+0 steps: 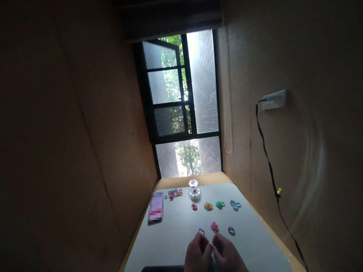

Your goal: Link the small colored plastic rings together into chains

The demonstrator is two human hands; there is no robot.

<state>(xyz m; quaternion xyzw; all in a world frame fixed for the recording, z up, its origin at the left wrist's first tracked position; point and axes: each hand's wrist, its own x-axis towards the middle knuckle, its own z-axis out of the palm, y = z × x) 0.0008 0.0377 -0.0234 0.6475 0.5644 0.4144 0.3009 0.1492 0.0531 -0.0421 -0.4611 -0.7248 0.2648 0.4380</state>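
My left hand (197,252) and my right hand (226,254) meet at the near part of the white tabletop (170,241), thumbs and fingertips pinched together. Something tiny is between them, too small to make out. Just past my left fingers lies a purple ring-shaped band (201,231), like a small hair tie. Beyond my right hand are a pile of pink bands (214,227) and a grey-purple band (231,231). Farther off sit small groups of red bands (194,207), yellow bands (208,206), green bands (220,204) and blue bands (235,205).
A clear jar (194,192) stands at the back, with a mixed pile of bands (175,194) to its left. A blurred purple packet (155,207) lies by the left edge. Walls flank the table; a black cord (269,166) hangs from the right outlet (274,100).
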